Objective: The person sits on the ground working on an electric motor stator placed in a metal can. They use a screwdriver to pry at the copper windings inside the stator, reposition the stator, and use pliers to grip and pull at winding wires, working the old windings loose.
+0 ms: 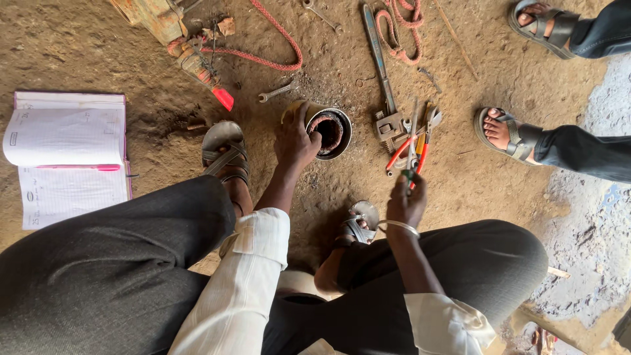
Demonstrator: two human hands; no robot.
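Gripping the metal cylinder [328,131] rim, left hand [294,141]; right hand [405,204] holds pliers [413,154].

I see red-handled pliers [411,154], a pink pen [79,167] on a white lined notebook [66,158], red rope [263,39], and a perhaps rust-brown ring [328,131].

Left hand [296,141] grips downward; right hand [405,204] is closed, raised.

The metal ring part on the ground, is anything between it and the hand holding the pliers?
Nothing visible. Bare dirt lies between the right hand, gripping red-handled pliers, and the metal ring part, which the left hand already grips. The pipe wrench lies off to the side.
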